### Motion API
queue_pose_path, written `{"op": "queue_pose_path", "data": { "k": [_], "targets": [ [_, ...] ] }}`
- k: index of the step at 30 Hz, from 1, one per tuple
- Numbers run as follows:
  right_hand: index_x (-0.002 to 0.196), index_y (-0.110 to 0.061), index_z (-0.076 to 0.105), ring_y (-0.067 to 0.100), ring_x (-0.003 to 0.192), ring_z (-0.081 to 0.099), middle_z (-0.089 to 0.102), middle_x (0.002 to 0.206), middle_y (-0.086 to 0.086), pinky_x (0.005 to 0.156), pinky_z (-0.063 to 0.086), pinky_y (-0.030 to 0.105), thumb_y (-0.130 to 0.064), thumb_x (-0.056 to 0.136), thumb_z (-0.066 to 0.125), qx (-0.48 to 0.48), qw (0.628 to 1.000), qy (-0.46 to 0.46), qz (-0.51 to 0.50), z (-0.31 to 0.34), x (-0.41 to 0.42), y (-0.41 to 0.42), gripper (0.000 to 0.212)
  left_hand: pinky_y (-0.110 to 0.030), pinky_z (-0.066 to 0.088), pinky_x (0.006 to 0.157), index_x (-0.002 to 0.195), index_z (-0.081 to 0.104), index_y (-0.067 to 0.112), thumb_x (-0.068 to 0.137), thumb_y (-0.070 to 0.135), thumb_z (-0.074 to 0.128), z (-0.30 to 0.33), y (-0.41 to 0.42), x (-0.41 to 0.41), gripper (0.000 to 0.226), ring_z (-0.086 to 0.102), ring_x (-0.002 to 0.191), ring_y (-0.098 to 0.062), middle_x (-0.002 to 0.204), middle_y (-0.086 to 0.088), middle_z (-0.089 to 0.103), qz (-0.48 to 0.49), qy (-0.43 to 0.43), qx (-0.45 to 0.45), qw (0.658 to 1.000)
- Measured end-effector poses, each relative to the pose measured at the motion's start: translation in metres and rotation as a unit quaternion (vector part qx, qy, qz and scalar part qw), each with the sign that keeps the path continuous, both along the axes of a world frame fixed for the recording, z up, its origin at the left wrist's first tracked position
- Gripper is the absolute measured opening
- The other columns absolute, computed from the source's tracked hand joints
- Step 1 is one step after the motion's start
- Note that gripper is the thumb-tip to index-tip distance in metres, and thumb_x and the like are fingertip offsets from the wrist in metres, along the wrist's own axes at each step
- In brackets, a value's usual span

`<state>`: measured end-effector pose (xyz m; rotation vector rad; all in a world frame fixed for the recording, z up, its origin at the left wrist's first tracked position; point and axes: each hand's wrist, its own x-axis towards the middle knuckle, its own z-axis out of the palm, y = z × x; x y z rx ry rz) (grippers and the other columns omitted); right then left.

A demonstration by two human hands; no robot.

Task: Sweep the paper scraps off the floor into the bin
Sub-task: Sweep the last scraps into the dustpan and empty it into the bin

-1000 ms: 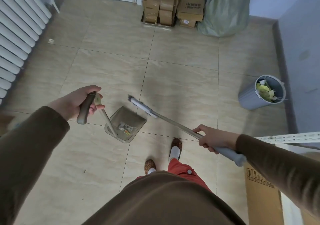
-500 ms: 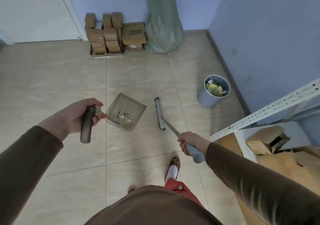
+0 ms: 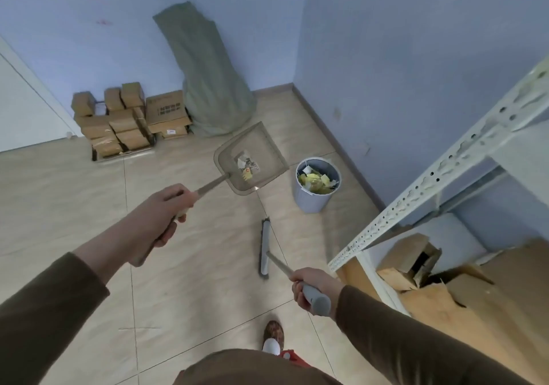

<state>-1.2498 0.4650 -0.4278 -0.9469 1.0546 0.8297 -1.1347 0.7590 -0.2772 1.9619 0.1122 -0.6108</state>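
Note:
My left hand [image 3: 162,215] grips the handle of a translucent grey dustpan [image 3: 264,147], held in the air just left of the bin. Paper scraps [image 3: 247,165] lie inside the pan. The grey bin [image 3: 316,199] stands on the floor near the blue wall, with yellow and white scraps in it. My right hand [image 3: 315,288] grips the grey end of a broom handle. The broom head [image 3: 265,248] rests on the tiles below the bin.
A white metal shelf rack [image 3: 445,170] with torn cardboard [image 3: 413,263] under it stands at the right. Stacked cardboard boxes [image 3: 124,120] and a green sack [image 3: 211,78] stand against the far wall. My foot [image 3: 273,337] is on the tiles near the bottom.
The view has turned right toward the bin. My left hand has lifted the dustpan and carried it right, close to the bin. The broom has moved along with my right hand.

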Motion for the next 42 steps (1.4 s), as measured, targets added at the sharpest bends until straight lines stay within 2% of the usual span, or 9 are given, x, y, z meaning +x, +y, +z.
{"op": "queue_pose_path", "data": {
  "k": [4,9,14,16,22,26,30,35,42],
  "targets": [
    [0.083,-0.005,0.049,0.009,0.037,0.046,0.049,0.059,0.005,0.036,0.044,0.018,-0.009,0.094,0.053,-0.005,1.000,-0.001,-0.009,-0.001,0.001,-0.021,0.012,-0.025,0.030,0.041,0.087,0.056,0.022,0.098,0.027,0.052,-0.012,-0.045,0.003,0.013,0.037,0.045,-0.017,0.071,-0.004,0.052,-0.095,-0.083,0.092,0.988],
    [0.093,-0.003,0.049,0.010,0.035,0.047,0.050,0.058,0.006,0.036,0.046,0.018,-0.010,0.095,0.054,-0.006,1.000,0.003,-0.024,-0.004,0.002,-0.036,0.009,-0.037,0.050,0.059,0.089,0.046,0.030,0.096,0.031,0.045,-0.045,-0.080,0.003,0.007,0.058,0.063,-0.018,0.078,0.003,0.058,-0.225,-0.210,0.274,0.911],
    [0.084,-0.004,0.050,0.010,0.037,0.046,0.051,0.057,0.005,0.034,0.044,0.019,-0.011,0.095,0.055,0.001,1.000,0.013,-0.028,-0.012,-0.001,-0.043,0.014,-0.031,0.031,0.047,0.099,0.041,0.030,0.098,0.033,0.037,-0.080,-0.108,-0.005,0.005,0.051,0.060,-0.016,0.093,0.004,0.046,-0.323,-0.238,0.410,0.819],
    [0.086,-0.005,0.051,0.010,0.038,0.045,0.052,0.058,0.004,0.034,0.044,0.020,-0.012,0.094,0.055,-0.003,1.000,0.017,-0.026,-0.014,0.000,-0.045,0.012,-0.032,0.035,0.049,0.104,0.042,0.028,0.096,0.031,0.038,-0.098,-0.111,-0.005,0.009,0.050,0.057,-0.019,0.097,0.002,0.045,-0.354,-0.250,0.438,0.788],
    [0.086,-0.007,0.050,0.010,0.039,0.044,0.051,0.058,0.003,0.035,0.044,0.020,-0.014,0.093,0.056,0.008,0.999,0.016,-0.030,-0.018,0.003,-0.046,0.012,-0.031,0.023,0.041,0.114,0.050,0.025,0.089,0.020,0.050,-0.141,-0.103,0.007,0.025,0.034,0.043,-0.018,0.106,-0.002,0.052,-0.407,-0.279,0.489,0.720],
    [0.090,-0.004,0.052,0.010,0.039,0.045,0.052,0.059,0.004,0.036,0.046,0.020,-0.015,0.094,0.057,-0.001,0.999,0.012,-0.032,-0.016,0.004,-0.048,0.013,-0.031,0.020,0.039,0.117,0.051,0.021,0.088,0.016,0.052,-0.149,-0.095,0.016,0.029,0.039,0.044,-0.022,0.104,-0.006,0.053,-0.436,-0.299,0.509,0.679],
    [0.093,-0.004,0.052,0.010,0.041,0.044,0.052,0.059,0.004,0.037,0.045,0.020,-0.014,0.093,0.057,0.001,1.000,0.013,-0.027,-0.017,0.009,-0.046,0.011,-0.030,0.021,0.039,0.114,0.053,0.018,0.085,0.011,0.054,-0.138,-0.090,0.028,0.029,0.024,0.038,-0.018,0.100,-0.008,0.053,-0.450,-0.320,0.517,0.654],
    [0.090,-0.005,0.050,0.010,0.040,0.047,0.051,0.059,0.003,0.037,0.046,0.020,-0.014,0.092,0.057,0.013,1.000,0.005,-0.027,-0.018,0.016,-0.043,0.012,-0.032,0.015,0.039,0.115,0.049,0.021,0.089,0.013,0.049,-0.116,-0.087,0.046,0.027,0.027,0.040,-0.018,0.102,-0.006,0.050,-0.442,-0.346,0.526,0.639],
    [0.092,-0.003,0.051,0.010,0.042,0.049,0.053,0.059,0.005,0.042,0.048,0.020,-0.016,0.092,0.059,0.016,1.000,0.004,-0.019,-0.015,0.023,-0.047,0.014,-0.026,0.020,0.036,0.104,0.052,0.026,0.087,0.024,0.058,-0.092,-0.075,0.058,0.018,0.032,0.037,-0.015,0.090,0.001,0.049,-0.411,-0.364,0.499,0.671]
  ]
}}
